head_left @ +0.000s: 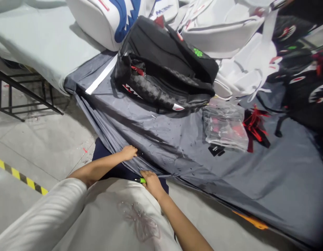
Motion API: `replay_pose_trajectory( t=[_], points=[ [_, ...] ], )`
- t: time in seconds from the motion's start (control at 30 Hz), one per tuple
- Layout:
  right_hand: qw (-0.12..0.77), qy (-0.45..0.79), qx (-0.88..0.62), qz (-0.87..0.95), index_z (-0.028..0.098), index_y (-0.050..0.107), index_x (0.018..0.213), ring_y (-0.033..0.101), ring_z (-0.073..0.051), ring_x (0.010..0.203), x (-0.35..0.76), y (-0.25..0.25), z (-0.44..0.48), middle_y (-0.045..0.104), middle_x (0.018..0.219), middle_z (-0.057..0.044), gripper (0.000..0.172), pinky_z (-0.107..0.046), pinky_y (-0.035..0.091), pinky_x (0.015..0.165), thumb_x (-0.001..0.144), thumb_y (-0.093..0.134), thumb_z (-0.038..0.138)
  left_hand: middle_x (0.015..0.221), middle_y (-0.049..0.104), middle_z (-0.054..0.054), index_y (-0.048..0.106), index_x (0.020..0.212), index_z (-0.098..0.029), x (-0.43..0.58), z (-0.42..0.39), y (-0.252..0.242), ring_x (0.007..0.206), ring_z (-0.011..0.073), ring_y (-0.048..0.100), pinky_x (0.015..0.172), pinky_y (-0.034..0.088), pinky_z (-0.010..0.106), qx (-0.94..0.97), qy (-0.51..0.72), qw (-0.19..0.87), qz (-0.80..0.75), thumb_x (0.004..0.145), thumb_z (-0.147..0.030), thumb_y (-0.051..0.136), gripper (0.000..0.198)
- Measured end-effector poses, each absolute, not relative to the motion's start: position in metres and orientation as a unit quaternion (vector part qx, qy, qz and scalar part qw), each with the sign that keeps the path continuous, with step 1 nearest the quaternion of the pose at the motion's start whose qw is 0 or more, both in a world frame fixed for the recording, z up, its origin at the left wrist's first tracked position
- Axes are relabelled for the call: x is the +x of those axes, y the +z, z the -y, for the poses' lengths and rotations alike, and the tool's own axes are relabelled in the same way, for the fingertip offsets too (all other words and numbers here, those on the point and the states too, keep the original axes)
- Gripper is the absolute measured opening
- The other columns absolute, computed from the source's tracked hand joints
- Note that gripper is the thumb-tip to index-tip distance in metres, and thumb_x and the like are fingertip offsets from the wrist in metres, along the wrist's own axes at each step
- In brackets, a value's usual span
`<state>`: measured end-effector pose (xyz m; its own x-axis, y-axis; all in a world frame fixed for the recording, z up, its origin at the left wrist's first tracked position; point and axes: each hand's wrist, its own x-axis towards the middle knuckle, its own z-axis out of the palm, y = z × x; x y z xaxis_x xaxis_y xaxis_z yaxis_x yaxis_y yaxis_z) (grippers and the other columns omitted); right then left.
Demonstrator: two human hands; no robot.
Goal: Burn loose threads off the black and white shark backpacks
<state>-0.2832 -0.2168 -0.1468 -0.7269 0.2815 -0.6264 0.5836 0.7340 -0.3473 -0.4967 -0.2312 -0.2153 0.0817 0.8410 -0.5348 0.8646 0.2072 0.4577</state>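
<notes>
At the near edge of the table, my left hand [129,152] is closed on a fold of the grey cloth [161,139], which is pulled up in creases toward my body. Close by on the right, my right hand [151,182] rests against the same cloth edge with its fingers curled. A small bright-green and black tool [142,180] sticks out of that hand toward the left; its exact kind is unclear. Beyond both hands, a black checkered backpack [164,75] with a shark-mouth design lies on its side, its opening facing me. Dark scraps and thread bits are scattered over the cloth.
White bags [224,31] are piled behind the backpack, and black bags [302,80] lie at the right. A clear plastic bag [225,125] sits beside red-and-black strips [255,129]. A black metal frame [28,90] stands on the floor at left, near yellow-black tape [20,176].
</notes>
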Motion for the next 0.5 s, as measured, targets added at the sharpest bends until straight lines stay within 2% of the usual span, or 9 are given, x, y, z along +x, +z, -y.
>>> replay_pose_trajectory(
  t=[0.13,0.2,0.3,0.37,0.43,0.5],
  points=[
    [0.263,-0.279,0.243,-0.891,0.016,0.058,0.134,0.058,-0.024,0.113,-0.278,-0.146,0.216,0.066,0.121,-0.012,0.058,-0.033,0.039,0.102,0.076,0.049,0.01,0.121,0.063,0.008,0.06,0.119,-0.016,-0.535,0.244,-0.206,0.107,0.0205,0.062,0.093,0.054,0.043,0.547,0.007,0.318,-0.775,0.094,-0.034,0.058,0.03],
    [0.259,-0.281,0.235,-0.894,0.013,0.059,0.132,0.059,-0.025,0.112,-0.278,-0.144,0.216,0.067,0.119,-0.013,0.058,-0.034,0.041,0.101,0.075,0.048,0.009,0.131,0.059,0.012,0.058,0.124,-0.015,-0.566,0.251,-0.197,0.12,0.0239,0.057,0.098,0.051,0.045,0.481,-0.001,0.258,-0.838,0.096,-0.029,0.054,0.032],
    [0.256,-0.282,0.219,-0.898,0.011,0.059,0.13,0.059,-0.026,0.11,-0.281,-0.138,0.218,0.067,0.115,-0.014,0.058,-0.034,0.043,0.099,0.074,0.047,0.011,0.152,0.035,0.027,0.044,0.139,-0.003,-0.621,0.26,-0.183,0.142,0.0334,0.034,0.104,0.045,0.046,0.37,-0.023,0.166,-0.914,0.097,-0.012,0.038,0.044],
    [0.253,-0.282,0.214,-0.9,0.012,0.059,0.13,0.059,-0.026,0.109,-0.281,-0.132,0.221,0.067,0.115,-0.013,0.057,-0.034,0.043,0.099,0.074,0.046,0.011,0.154,0.026,0.034,0.035,0.144,0.005,-0.655,0.264,-0.174,0.145,0.0368,0.027,0.104,0.045,0.046,0.313,-0.04,0.135,-0.939,0.094,-0.004,0.03,0.051],
    [0.244,-0.28,0.217,-0.903,0.014,0.058,0.131,0.06,-0.024,0.109,-0.278,-0.128,0.221,0.067,0.116,-0.012,0.059,-0.032,0.043,0.099,0.074,0.045,0.01,0.15,0.032,0.036,0.032,0.145,0.008,-0.68,0.264,-0.166,0.143,0.0364,0.032,0.102,0.046,0.045,0.288,-0.052,0.129,-0.948,0.091,-0.001,0.028,0.054],
    [0.239,-0.272,0.234,-0.903,0.015,0.058,0.129,0.061,-0.022,0.108,-0.267,-0.127,0.217,0.068,0.115,-0.01,0.059,-0.031,0.044,0.097,0.072,0.047,0.009,0.143,0.041,0.037,0.038,0.14,0.011,-0.692,0.26,-0.159,0.139,0.0362,0.039,0.1,0.047,0.045,0.287,-0.059,0.137,-0.946,0.09,0.0,0.027,0.052]
  ],
)
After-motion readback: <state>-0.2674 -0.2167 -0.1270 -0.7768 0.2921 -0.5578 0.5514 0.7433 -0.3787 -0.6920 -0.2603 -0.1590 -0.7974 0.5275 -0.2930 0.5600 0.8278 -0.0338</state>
